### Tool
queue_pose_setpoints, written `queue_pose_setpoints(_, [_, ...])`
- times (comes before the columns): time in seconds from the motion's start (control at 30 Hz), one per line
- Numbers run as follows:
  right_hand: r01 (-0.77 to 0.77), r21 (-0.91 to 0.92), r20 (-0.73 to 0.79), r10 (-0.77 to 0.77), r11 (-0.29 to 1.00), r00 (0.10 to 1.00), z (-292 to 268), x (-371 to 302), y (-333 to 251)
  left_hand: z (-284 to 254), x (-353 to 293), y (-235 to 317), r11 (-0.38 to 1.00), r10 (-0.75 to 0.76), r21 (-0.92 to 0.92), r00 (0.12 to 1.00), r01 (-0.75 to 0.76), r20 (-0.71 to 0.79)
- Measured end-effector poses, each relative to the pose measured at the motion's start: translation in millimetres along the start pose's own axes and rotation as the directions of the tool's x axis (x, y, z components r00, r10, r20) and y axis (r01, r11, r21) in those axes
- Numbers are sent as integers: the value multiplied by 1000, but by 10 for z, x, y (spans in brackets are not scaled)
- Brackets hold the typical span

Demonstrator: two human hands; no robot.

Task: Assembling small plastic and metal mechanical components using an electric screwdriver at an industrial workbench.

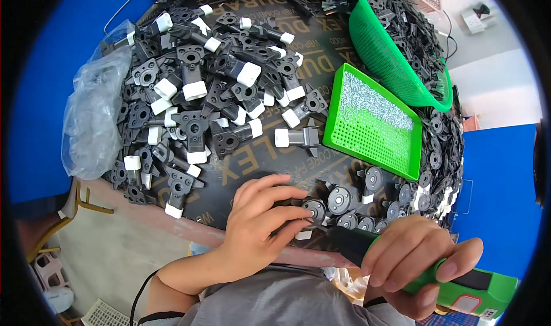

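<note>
My right hand is wrapped round a green and black power screwdriver. Its black nose points left, and the thin bit reaches a round black disc on a plastic part near the table's front edge. Beside that disc is my left hand, its thumb and index finger drawn together close to the bit's tip. Whatever is between those fingertips is too small to make out. Just to the right stand several black parts topped with similar discs, some with white ends.
Black parts with white caps form a heap at the left, beside a clear plastic bag. A green tray holds small silvery screws. Behind it, a green basket is full of black parts. More discs lie along the right edge.
</note>
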State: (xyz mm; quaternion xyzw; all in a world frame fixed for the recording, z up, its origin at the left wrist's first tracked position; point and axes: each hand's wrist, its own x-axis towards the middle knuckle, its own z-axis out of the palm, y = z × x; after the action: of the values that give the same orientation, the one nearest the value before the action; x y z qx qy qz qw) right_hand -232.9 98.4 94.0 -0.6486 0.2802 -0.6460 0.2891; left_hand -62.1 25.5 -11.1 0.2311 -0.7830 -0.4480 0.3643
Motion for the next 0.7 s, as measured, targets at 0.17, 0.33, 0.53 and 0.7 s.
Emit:
queue_pose_setpoints(0.17, [65,-57,-154,-74,996,985,106,-45,85,6,-20,-10,996,30,81,999,-27,-34])
queue_pose_setpoints(0.33, [20,-117,-160,-39,993,986,152,-42,-4,25,-16,-9,997,39,70,999,-40,11])
queue_pose_setpoints(0.53, [-127,-215,-207,82,968,975,167,-61,16,7,30,60,994,-64,100,989,52,130])
queue_pose_setpoints(0.7, [-153,-212,-135,126,965,983,122,-58,111,-8,24,20,983,-28,184,981,-8,191])
